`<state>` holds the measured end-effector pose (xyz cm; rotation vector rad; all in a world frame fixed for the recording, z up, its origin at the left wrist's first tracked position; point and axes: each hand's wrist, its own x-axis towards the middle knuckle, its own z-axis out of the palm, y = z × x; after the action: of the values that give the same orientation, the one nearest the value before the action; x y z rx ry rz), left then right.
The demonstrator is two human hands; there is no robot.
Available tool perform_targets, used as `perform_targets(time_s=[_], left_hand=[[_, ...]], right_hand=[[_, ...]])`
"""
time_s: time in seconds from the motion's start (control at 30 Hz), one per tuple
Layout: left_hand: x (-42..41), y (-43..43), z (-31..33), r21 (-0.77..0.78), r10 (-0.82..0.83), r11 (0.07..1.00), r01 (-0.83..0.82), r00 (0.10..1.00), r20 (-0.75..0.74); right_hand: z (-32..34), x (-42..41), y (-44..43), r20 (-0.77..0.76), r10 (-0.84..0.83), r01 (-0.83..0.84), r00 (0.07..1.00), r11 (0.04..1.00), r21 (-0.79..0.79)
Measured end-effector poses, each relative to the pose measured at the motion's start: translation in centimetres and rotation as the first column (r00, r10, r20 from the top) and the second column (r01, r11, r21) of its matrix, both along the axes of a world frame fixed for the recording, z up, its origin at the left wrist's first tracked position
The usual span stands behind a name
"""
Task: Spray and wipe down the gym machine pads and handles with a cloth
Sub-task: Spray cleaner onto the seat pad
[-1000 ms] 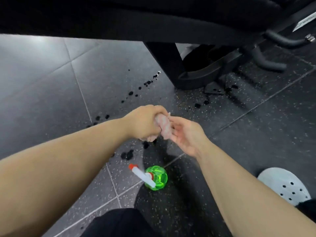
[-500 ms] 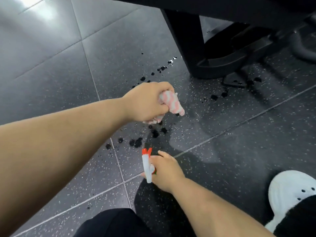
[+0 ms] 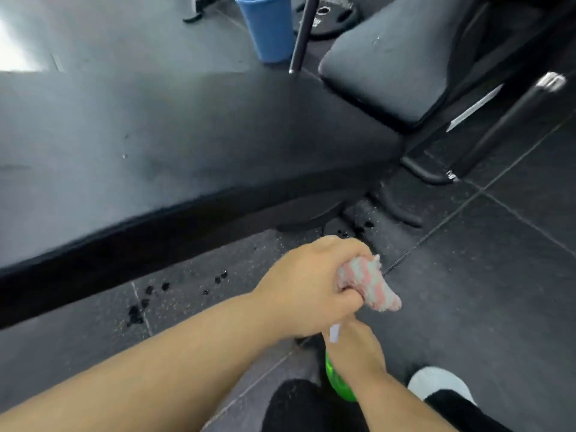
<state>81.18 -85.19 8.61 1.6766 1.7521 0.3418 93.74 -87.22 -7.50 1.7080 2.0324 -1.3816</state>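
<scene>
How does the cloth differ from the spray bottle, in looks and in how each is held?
The cloth is bunched up and striped pink and white; the bottle is green with a white sprayer. The left hand grips the cloth, which shows plainly; the right hand holds the bottle, which sits lower in the view and is largely hidden behind both hands. Shared: each is held in one hand.

A long bench pad [image 3: 156, 135] spans the left and centre, beyond the hands. A second pad [image 3: 389, 67] sits at far right, with a bin [image 3: 271, 26], a bar [image 3: 300, 35] and a weight plate [image 3: 336, 17] behind it. At near centre, the left hand [image 3: 311, 288] grips a cloth [image 3: 367, 283], just beyond the right hand [image 3: 355, 350], which holds a spray bottle [image 3: 338, 385]. A shoe [image 3: 436, 385] lies at near right. Drips [image 3: 137, 310] dot the floor [image 3: 498, 291] left of the hands.
</scene>
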Motion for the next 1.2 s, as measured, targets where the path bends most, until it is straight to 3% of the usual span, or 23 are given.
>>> perform_targets(time_s=[0.07, 0.17, 0.3, 0.5, 0.63, 0.73, 0.8, 1.2], left_hand=[[0.3, 3.8, 3.6, 0.006, -0.017, 1.0, 0.017, 1.0, -0.013], [-0.6, 9.4, 8.7, -0.069, 0.019, 0.997, -0.023, 0.998, -0.063], [-2.6, 15.8, 14.0, -0.174, 0.076, 0.979, -0.103, 0.985, -0.152], [-6.0, 22.6, 16.3, -0.224, 0.087, 0.968, -0.114, 0.988, -0.125], [-8.9, 26.4, 16.9, -0.311, -0.028, 0.95, -0.01, 0.993, -0.116], [-11.5, 28.3, 16.0, -0.342, 0.028, 0.938, -0.057, 0.996, -0.089], [-12.9, 29.4, 15.4, -0.365, 0.067, 0.927, -0.081, 0.996, -0.05], [-15.4, 34.2, 10.6, -0.419, -0.037, 0.908, -0.021, 0.991, -0.13]], right_hand=[[4.2, 1.9, 2.8, -0.018, -0.141, 0.141, 0.99, 0.99, -0.015], [10.5, 4.6, 7.2, -0.011, -0.166, 0.166, 0.986, 0.986, 0.0], [19.1, 6.6, 13.1, -0.141, -0.336, 0.344, 0.931, 0.939, 0.031], [25.7, 2.8, 23.1, -0.293, -0.461, 0.499, 0.837, 0.864, 0.064], [25.1, -1.0, 30.2, -0.175, -0.334, 0.35, 0.926, 0.934, 0.068], [24.5, -3.5, 33.0, -0.056, -0.078, 0.079, 0.995, 0.997, 0.009], [24.3, -4.8, 33.7, 0.002, 0.012, -0.012, 1.0, 0.999, -0.038], [20.9, -7.9, 37.4, 0.104, -0.041, 0.05, 0.994, 0.995, -0.081]])
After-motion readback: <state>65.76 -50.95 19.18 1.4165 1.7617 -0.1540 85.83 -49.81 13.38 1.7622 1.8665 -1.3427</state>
